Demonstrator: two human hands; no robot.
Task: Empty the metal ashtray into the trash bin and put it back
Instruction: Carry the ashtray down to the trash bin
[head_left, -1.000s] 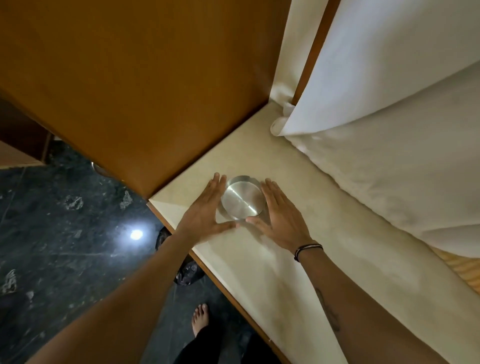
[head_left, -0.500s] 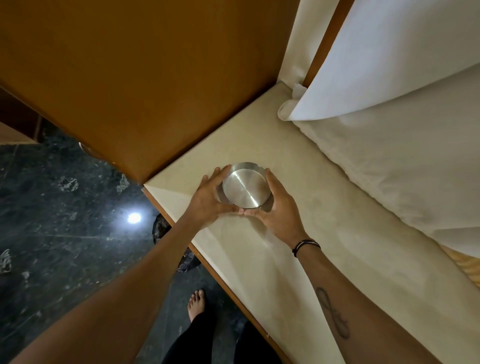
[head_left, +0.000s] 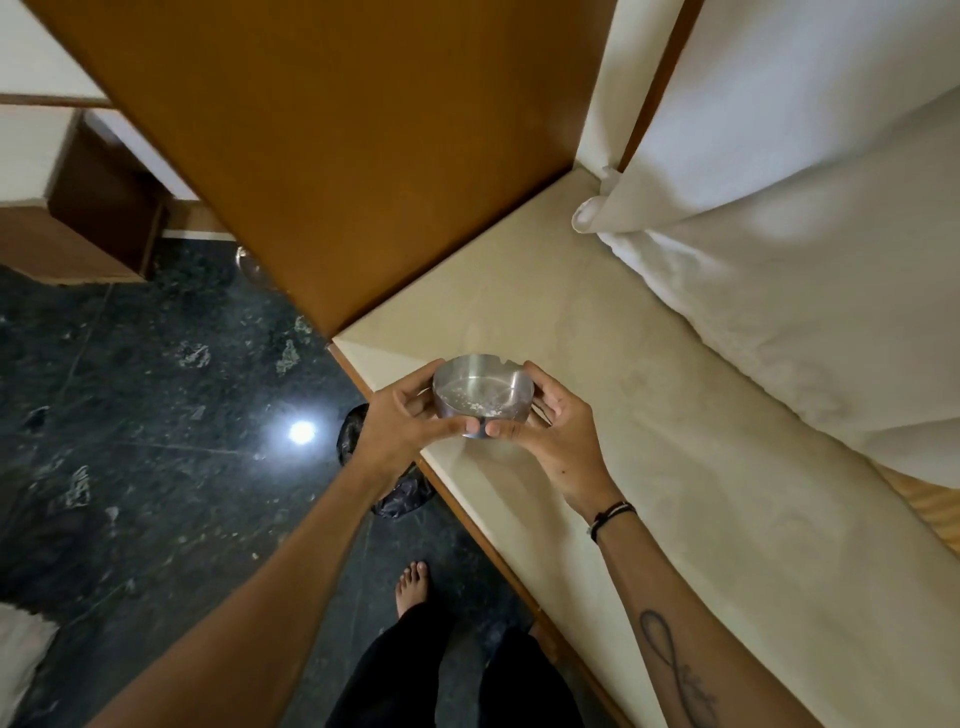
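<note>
The ashtray (head_left: 483, 395) is sitting in my two hands, lifted off the ledge (head_left: 649, 426) and hovering over its near corner. It is showing as a round, shallow steel dish, brushed and shiny, with a notch in the far rim and pale flecks of ash scattered across the bottom. My left hand (head_left: 402, 415) is gripping its left wall and my right hand (head_left: 550, 426) is clasping the right, thumbs meeting beneath the front edge. Below, a dark bin bag (head_left: 358, 431) is peeking out over the dark floor (head_left: 156, 415).
</note>
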